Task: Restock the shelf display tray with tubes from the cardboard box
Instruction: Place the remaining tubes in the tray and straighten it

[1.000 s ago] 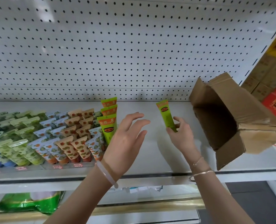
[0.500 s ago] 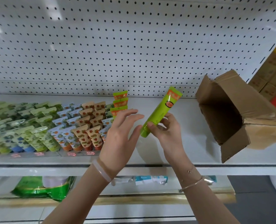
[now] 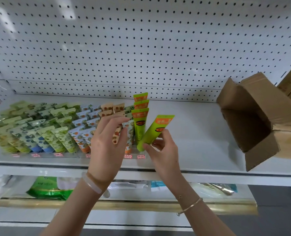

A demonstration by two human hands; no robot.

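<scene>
My right hand [image 3: 163, 150] pinches a bright green tube with an orange top [image 3: 154, 132], tilted, its cap end low at the right front corner of the clear display tray [image 3: 107, 155]. Three matching green tubes [image 3: 140, 114] stand in the tray's rightmost row just behind it. My left hand [image 3: 107, 142] hovers with relaxed fingers in front of the orange-patterned tubes [image 3: 115, 108], fingertips near their tops; I cannot tell whether they touch. The open cardboard box [image 3: 260, 116] lies on its side at the right of the shelf, its inside dark.
Rows of green, blue and orange patterned tubes [image 3: 39, 126] fill the tray's left part. A white pegboard wall [image 3: 141, 48] backs the shelf. Bare shelf surface [image 3: 192, 133] lies between tray and box. Green bags [image 3: 47, 188] sit on the lower shelf.
My right hand has carried the green tube left and down to the tray's right front corner. My left hand has shifted toward the orange-patterned tubes. The view moved closer to the tray.
</scene>
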